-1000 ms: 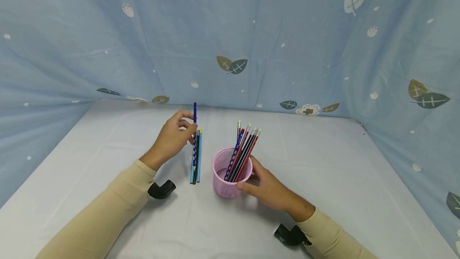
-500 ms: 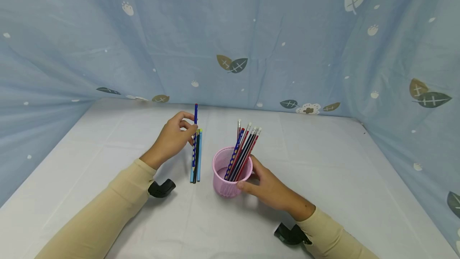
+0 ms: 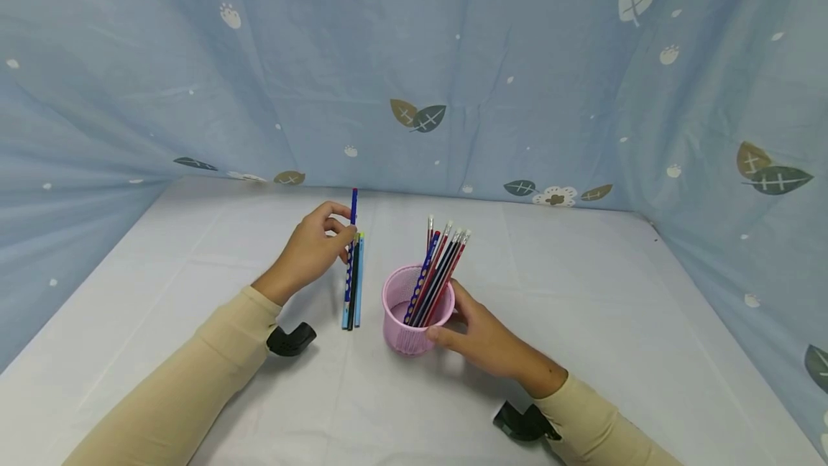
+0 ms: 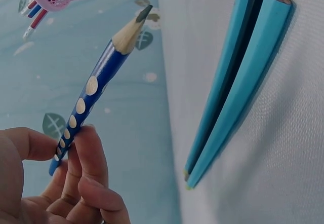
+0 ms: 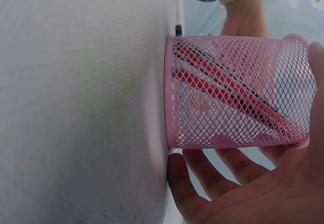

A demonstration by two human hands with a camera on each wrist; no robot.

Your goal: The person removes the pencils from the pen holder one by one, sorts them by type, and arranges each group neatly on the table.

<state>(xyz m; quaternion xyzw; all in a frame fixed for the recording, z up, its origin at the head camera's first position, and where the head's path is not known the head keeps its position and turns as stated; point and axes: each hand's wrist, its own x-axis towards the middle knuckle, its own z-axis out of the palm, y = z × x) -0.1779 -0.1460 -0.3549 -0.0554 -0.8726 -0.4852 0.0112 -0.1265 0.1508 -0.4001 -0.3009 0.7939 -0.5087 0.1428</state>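
My left hand [image 3: 310,254] pinches a dark blue pencil [image 4: 92,84] with pale oval spots between thumb and fingers. In the left wrist view its sharpened tip points up, well apart from the things on the table. Below it lie two light blue pencils [image 4: 253,87] with a black pencil [image 3: 353,293] between them, side by side. A pink mesh pencil cup [image 3: 404,340] stands upright to their right. My right hand [image 3: 485,340] holds the cup's right side, thumb near the rim. Several red, black and blue pencils [image 3: 443,272] lean rightward inside it.
A white cloth [image 3: 582,293] covers the table. Behind it hangs a blue curtain [image 3: 556,92] with leaf prints. Black curved pieces stick out at the left wrist [image 3: 291,340] and the right wrist [image 3: 525,423].
The blue pencil in my left hand has tilted slightly, its upper end going right and its tip left. The right hand and the cup stay in place.
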